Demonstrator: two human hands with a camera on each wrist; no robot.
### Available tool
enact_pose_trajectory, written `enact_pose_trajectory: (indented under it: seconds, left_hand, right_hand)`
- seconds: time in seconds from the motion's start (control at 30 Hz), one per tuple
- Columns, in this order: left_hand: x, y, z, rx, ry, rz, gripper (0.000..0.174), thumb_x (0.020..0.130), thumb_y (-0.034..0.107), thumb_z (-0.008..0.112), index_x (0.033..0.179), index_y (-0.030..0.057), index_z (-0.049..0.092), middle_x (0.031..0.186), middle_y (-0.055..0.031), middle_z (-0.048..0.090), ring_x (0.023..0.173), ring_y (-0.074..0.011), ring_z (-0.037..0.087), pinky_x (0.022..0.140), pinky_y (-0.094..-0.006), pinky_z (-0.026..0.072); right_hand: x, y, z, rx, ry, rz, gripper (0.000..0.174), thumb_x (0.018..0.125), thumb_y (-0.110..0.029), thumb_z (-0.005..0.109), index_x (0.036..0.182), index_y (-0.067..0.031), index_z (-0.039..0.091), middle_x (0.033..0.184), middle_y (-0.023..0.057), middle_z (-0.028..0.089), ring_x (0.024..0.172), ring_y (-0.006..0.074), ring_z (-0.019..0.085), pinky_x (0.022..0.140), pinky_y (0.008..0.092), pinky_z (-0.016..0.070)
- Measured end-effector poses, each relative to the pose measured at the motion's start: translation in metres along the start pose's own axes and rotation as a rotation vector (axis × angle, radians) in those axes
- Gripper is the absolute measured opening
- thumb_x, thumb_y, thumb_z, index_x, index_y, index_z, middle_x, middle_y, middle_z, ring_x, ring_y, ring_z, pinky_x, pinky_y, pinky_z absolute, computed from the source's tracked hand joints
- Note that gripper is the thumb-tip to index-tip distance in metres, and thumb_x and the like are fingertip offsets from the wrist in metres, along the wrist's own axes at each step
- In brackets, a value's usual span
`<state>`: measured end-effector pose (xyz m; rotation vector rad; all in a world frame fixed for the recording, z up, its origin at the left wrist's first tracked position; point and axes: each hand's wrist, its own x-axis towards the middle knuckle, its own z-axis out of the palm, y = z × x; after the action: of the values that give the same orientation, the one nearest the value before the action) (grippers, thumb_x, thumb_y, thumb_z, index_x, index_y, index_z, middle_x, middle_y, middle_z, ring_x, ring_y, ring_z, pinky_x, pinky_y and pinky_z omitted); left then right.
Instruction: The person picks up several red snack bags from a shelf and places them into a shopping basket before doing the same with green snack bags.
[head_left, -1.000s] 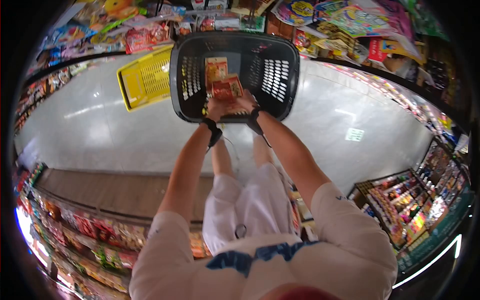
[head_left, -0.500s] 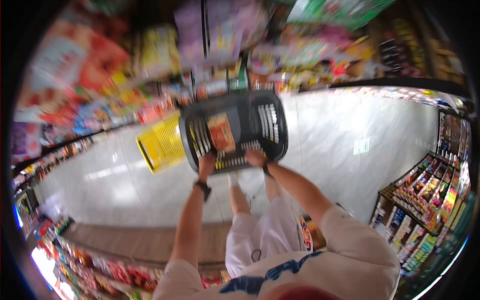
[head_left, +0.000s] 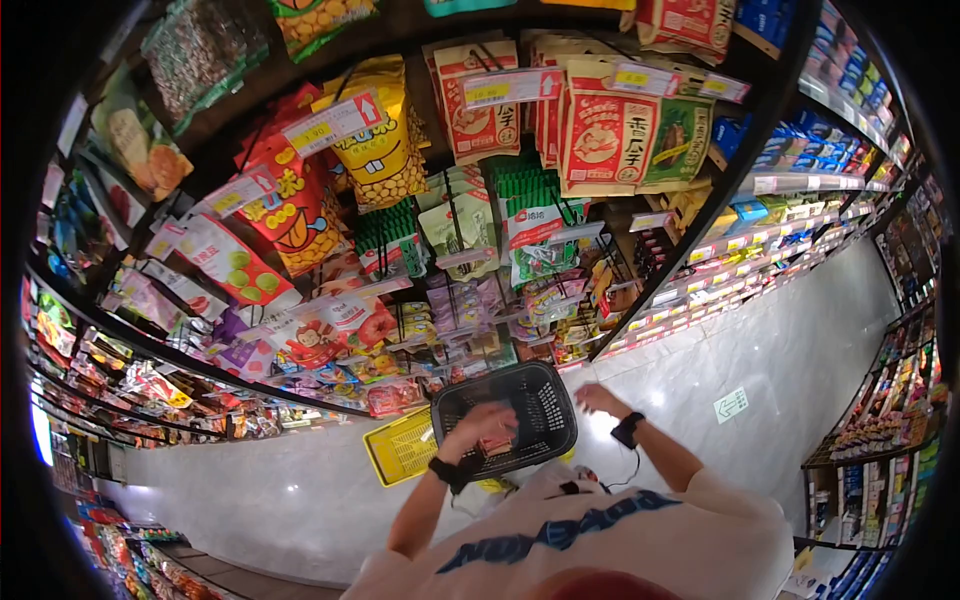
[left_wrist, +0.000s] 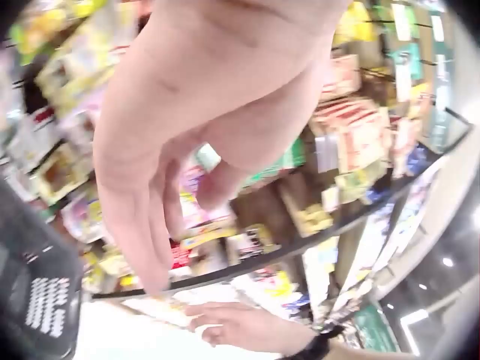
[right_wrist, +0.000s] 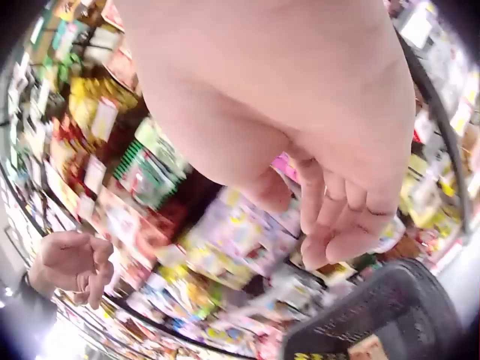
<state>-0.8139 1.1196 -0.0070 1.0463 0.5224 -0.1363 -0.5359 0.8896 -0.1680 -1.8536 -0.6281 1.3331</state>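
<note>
My left hand [head_left: 482, 428] hovers above the black shopping basket [head_left: 556, 388], hiding part of its inside. Its fingers [left_wrist: 142, 232] hang loosely bent and hold nothing in the left wrist view. To the right of the basket, my right hand [head_left: 600, 400] is raised over the floor, its fingers [right_wrist: 356, 225] relaxed and empty. Inside the basket lies a red-and-tan packet [right_wrist: 367, 349], mostly covered by my left hand in the head view. The basket stands on the floor before the snack shelves.
A yellow basket [head_left: 385, 452] adjoins the black one on its left. Ahead hang seed packets [head_left: 605, 130], yellow snack bags [head_left: 375, 150] and green packets [head_left: 540, 225] on hooks with price tags. A dark shelf post [head_left: 705, 165] rises at right. More shelves [head_left: 880, 400] line the far right.
My hands have left the near side of the black basket and moved apart, the right one outward. The head view has tilted up from the floor to the hanging snacks.
</note>
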Motion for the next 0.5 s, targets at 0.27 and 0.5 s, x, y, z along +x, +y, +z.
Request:
enact_pose_trajectory:
  seconds: [0.27, 0.5]
  left_hand:
    - [0.032, 0.325, 0.061, 0.714, 0.219, 0.805, 0.033, 0.092, 0.023, 0.06, 0.117, 0.0029, 0.056, 0.093, -0.0047, 0.064, 0.081, -0.0126, 0.062, 0.066, -0.0303, 0.0514]
    - [0.181, 0.44, 0.019, 0.433, 0.895, 0.932, 0.052, 0.083, 0.023, 0.072, 0.121, -0.0062, 0.052, 0.114, -0.0188, 0.065, 0.102, -0.0279, 0.064, 0.085, -0.0377, 0.0509]
  right_hand:
    - [-0.072, -0.424, -0.087, 0.109, 0.278, -0.789, 0.024, 0.096, -0.025, 0.055, 0.099, -0.0023, 0.062, 0.079, 0.0022, 0.063, 0.073, 0.0109, 0.06, 0.064, 0.0282, 0.049]
    - [0.002, -0.567, -0.1, -0.222, 0.725, -0.744, 0.048, 0.086, -0.026, 0.057, 0.126, 0.0024, 0.053, 0.12, 0.0259, 0.059, 0.111, 0.033, 0.059, 0.089, 0.0391, 0.0492]
